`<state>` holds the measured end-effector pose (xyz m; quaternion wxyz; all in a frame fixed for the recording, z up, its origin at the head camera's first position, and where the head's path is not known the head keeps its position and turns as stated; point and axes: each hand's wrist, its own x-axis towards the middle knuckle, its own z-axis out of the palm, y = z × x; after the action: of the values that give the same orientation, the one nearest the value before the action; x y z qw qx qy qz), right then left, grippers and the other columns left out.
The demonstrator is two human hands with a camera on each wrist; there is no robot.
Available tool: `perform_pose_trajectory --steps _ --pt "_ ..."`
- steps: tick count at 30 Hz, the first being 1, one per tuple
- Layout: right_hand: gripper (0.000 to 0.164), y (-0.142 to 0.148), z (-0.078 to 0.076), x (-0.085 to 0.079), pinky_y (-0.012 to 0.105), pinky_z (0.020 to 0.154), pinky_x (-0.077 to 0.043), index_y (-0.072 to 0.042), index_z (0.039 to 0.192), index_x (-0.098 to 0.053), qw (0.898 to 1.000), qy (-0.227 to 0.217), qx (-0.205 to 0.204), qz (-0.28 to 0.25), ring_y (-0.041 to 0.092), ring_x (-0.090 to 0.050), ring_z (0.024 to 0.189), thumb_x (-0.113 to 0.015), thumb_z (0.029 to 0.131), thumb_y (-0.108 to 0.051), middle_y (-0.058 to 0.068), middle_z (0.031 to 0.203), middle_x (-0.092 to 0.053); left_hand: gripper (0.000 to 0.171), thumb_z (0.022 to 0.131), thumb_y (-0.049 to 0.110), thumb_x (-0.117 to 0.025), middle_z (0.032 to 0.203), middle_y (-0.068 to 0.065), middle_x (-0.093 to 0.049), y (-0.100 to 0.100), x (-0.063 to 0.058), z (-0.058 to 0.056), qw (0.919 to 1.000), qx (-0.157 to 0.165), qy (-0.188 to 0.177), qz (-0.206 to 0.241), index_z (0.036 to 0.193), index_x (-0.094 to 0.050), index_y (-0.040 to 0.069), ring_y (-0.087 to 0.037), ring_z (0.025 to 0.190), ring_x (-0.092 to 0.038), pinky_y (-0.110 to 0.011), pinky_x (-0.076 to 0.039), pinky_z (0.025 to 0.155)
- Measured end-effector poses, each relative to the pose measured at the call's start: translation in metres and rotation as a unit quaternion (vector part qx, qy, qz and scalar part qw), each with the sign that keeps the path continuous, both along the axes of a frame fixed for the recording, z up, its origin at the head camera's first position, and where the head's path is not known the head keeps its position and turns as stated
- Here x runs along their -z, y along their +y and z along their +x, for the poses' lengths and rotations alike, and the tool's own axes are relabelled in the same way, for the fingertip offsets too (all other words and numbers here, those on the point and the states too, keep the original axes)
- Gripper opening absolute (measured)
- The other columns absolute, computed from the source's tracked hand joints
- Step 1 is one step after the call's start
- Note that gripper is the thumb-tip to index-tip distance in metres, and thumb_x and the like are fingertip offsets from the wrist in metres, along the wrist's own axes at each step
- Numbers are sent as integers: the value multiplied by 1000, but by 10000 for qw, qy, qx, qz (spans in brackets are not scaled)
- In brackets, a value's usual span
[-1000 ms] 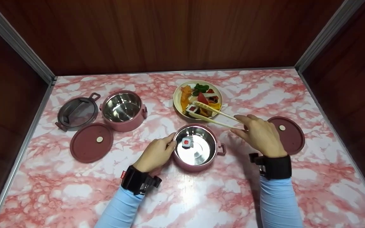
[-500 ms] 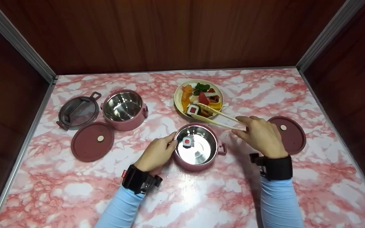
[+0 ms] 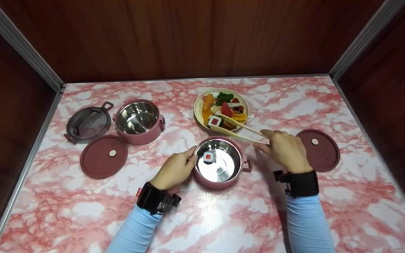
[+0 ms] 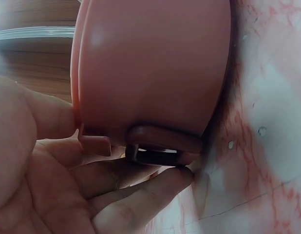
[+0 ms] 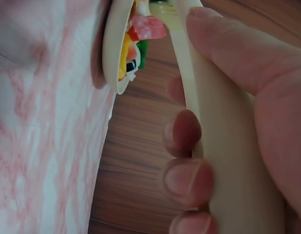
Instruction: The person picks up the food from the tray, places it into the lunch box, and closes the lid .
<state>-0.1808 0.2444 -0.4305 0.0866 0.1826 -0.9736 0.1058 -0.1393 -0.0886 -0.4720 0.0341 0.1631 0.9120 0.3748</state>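
Observation:
My left hand point(image 3: 174, 171) grips a pink pot point(image 3: 236, 177) at its left side. In the left wrist view the thumb lies at the rim and the fingers pass behind the side handle point(image 4: 165, 139). Inside the pot's steel bowl sits one toy sushi roll point(image 3: 208, 157) with a red centre. My right hand point(image 3: 287, 150) holds pale yellow tongs point(image 3: 239, 135), thumb on one arm, fingers on the other. Their spread tips reach over the near side of a cream plate point(image 3: 196, 111), on either side of a second sushi roll point(image 3: 214, 121) with a dark rim.
Toy foods, orange, green point(image 3: 224, 97), red and yellow, crowd the plate. At left stand a second pink pot point(image 3: 141, 137), a clear-topped lid point(image 3: 91, 123) and a dark red lid point(image 3: 100, 161). Another dark red lid point(image 3: 323, 154) lies behind the right hand. Wooden walls bound the table.
The right hand has shifted slightly left, bringing the tong tips closer about the sushi roll on the plate. My left hand keeps its hold on the pot.

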Motion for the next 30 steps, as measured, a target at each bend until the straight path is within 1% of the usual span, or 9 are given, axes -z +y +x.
perform_pose_trajectory --steps 6,11,13,15,19,22,24,26,30 --pt "34 5 1 -1 40 43 -40 -19 109 -71 9997 204 -103 120 23 -54 52 -72 88 -46 0 63 -58 47 105 26 -48 127 -22 -62 0 0 0 9999 -45 -127 0 144 -49 -1 -25 88 -62 -44 -50 89" --pt "31 14 5 -6 41 41 -37 -21 108 -73 9987 481 -186 -58 21 -52 50 -71 89 -46 -1 62 -57 47 105 27 -47 129 -22 -61 0 1 0 9998 -65 -209 -2 144 -48 1 -25 89 -62 -44 -50 90" --pt "32 18 9 -9 42 41 -36 -22 110 -73 9979 602 -213 -101 22 -51 49 -72 89 -45 0 62 -57 47 105 27 -47 129 -21 -60 0 1 0 9997 -71 -216 16 145 -48 1 -25 92 -63 -44 -49 91" --pt "28 22 12 -13 42 41 -36 -24 106 -73 9976 645 -225 -132 21 -50 49 -71 89 -46 -2 61 -55 47 105 27 -47 130 -21 -60 0 1 0 9997 -81 -219 46 145 -48 1 -25 96 -64 -45 -49 93" --pt "32 30 24 -23 42 43 -38 -24 112 -75 9972 645 -251 -268 17 -47 49 -73 88 -45 -3 61 -55 47 105 27 -47 132 -21 -58 0 1 1 9996 -73 -246 77 145 -48 2 -27 104 -64 -46 -47 98" --pt "36 34 37 -29 41 46 -41 -19 117 -75 9955 697 -427 -474 15 -49 50 -76 87 -39 -3 64 -60 47 105 27 -47 132 -22 -58 0 0 3 9996 -69 -257 92 145 -48 2 -28 104 -65 -46 -47 97" --pt "36 35 46 -32 39 48 -43 -18 116 -75 9938 762 -604 -538 13 -51 53 -78 85 -37 -3 69 -65 46 105 26 -48 131 -21 -59 0 0 3 9997 -62 -209 99 145 -49 2 -29 106 -65 -46 -47 97" --pt "36 35 54 -34 38 48 -43 -17 114 -76 9929 805 -751 -458 11 -52 54 -79 84 -36 -4 72 -67 45 104 25 -48 129 -21 -61 0 0 3 9998 -61 -115 119 144 -51 3 -29 107 -64 -46 -48 96" --pt "38 31 64 -37 31 43 -39 -17 114 -76 9927 783 -913 -86 8 -47 51 -81 81 -37 -10 64 -60 43 105 25 -48 127 -18 -63 0 1 2 9998 -78 -78 135 144 -52 7 -27 112 -62 -45 -47 97"
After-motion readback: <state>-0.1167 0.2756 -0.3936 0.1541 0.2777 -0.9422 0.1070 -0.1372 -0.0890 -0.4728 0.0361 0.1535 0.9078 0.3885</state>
